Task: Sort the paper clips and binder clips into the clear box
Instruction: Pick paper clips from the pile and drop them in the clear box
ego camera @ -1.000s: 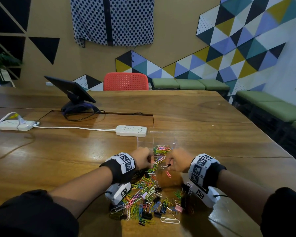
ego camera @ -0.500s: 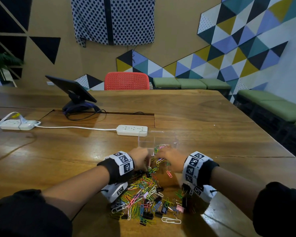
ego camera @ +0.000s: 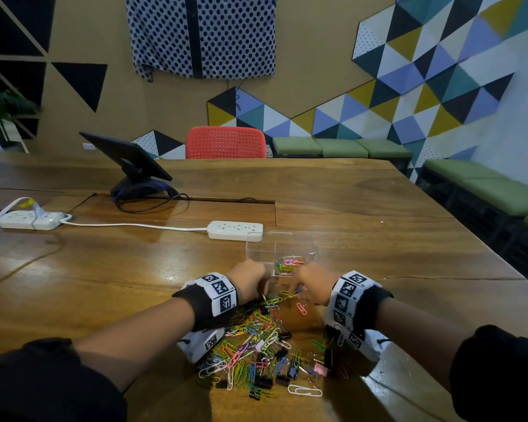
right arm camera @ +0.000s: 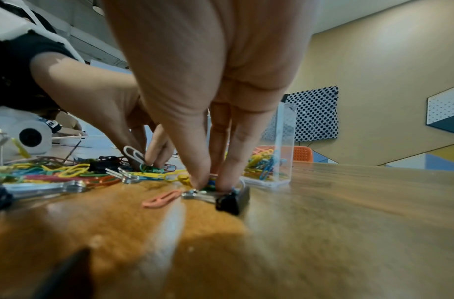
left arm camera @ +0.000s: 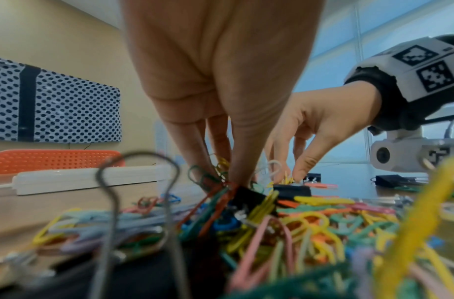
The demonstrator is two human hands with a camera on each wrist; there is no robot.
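Observation:
A pile of coloured paper clips and black binder clips (ego camera: 256, 348) lies on the wooden table (ego camera: 393, 254) in front of me. Just beyond it stands the clear box (ego camera: 282, 249), with several coloured paper clips (ego camera: 288, 264) in its right compartment. My left hand (ego camera: 264, 295) points down at the pile's far edge, and its fingertips (left arm camera: 208, 172) pinch a few paper clips. My right hand (ego camera: 293, 292) is lowered beside the box (right arm camera: 277, 153), thumb and fingers (right arm camera: 202, 178) pinching small clips on the table. A black binder clip (right arm camera: 233, 200) lies right at those fingertips.
A loose pink paper clip (ego camera: 301, 308) lies between the hands. A white power strip (ego camera: 235, 230) sits just left of the box, another (ego camera: 28, 220) at far left with a cable between. A tablet on a stand (ego camera: 128, 159) and a red chair (ego camera: 226, 143) are farther back.
The right hand reached up over the box half a second ago and has come back down to the table by the pile. The left hand stayed at the pile's far edge.

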